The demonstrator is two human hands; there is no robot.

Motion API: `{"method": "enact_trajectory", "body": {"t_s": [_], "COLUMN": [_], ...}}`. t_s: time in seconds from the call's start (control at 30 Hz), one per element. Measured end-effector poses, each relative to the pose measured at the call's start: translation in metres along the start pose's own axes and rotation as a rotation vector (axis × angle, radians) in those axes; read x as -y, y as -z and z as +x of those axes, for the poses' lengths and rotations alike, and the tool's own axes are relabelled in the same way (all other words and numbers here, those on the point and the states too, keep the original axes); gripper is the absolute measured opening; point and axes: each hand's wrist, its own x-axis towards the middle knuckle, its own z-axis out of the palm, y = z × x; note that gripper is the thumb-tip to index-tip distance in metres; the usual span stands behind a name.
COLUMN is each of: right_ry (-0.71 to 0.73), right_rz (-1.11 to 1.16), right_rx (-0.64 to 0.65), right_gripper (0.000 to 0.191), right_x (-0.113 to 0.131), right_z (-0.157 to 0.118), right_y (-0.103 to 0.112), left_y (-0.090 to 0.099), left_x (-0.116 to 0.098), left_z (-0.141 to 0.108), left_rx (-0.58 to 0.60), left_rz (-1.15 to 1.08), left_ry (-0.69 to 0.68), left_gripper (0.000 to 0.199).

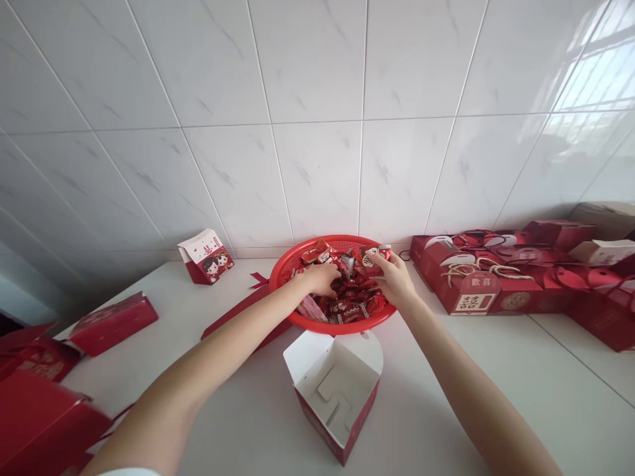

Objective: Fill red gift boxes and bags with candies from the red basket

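Observation:
A round red plastic basket point(278, 277) by the wall holds many wrapped candies point(350, 311), mostly red. My left hand point(322, 279) reaches in over its left side, thumb and fingers apart and bent down among the candies; its fingertips are partly hidden. At the basket's right rim, my right hand point(395, 276) pinches a red-and-white wrapped candy point(381, 252) between thumb and fingers. Just in front of the basket stands a red carton box point(342, 396) with its white flaps spread and its white inside showing. No candy shows inside it.
Several red gift boxes with twine point(496, 291) stand in rows at the right. A small white-and-red box point(206, 258) with two cartoon figures stands back left. More red boxes point(44, 423) crowd the left front. White tiled wall point(317, 178) rises behind the white table point(421, 410).

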Motion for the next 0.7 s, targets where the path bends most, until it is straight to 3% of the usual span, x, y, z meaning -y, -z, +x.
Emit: {"method": "enact_trajectory", "body": {"t_s": [0.17, 0.3, 0.47, 0.57, 0.7], "right_ry": [0.019, 0.019, 0.027, 0.021, -0.006], "right_rz": [0.012, 0.006, 0.014, 0.028, 0.016], "right_rx": [0.014, 0.014, 0.011, 0.01, 0.02], "right_gripper": [0.043, 0.039, 0.036, 0.039, 0.041], "right_x": [0.0, -0.001, 0.0, 0.001, 0.001], "right_z": [0.0, -0.001, -0.002, -0.002, -0.001], "right_y": [0.0, -0.001, -0.001, 0.0, 0.001], "left_y": [0.001, -0.006, -0.006, 0.0, 0.005], "left_x": [-0.01, -0.012, -0.001, 0.01, 0.024], "left_z": [0.006, 0.015, 0.017, 0.013, 0.008], "left_rx": [0.144, 0.151, 0.042, -0.006, -0.122], "left_rz": [0.125, 0.056, -0.13, -0.224, -0.531], "left_ry": [0.009, -0.003, -0.017, -0.026, -0.007], "left_gripper": [0.045, 0.068, 0.022, 0.024, 0.024]}}
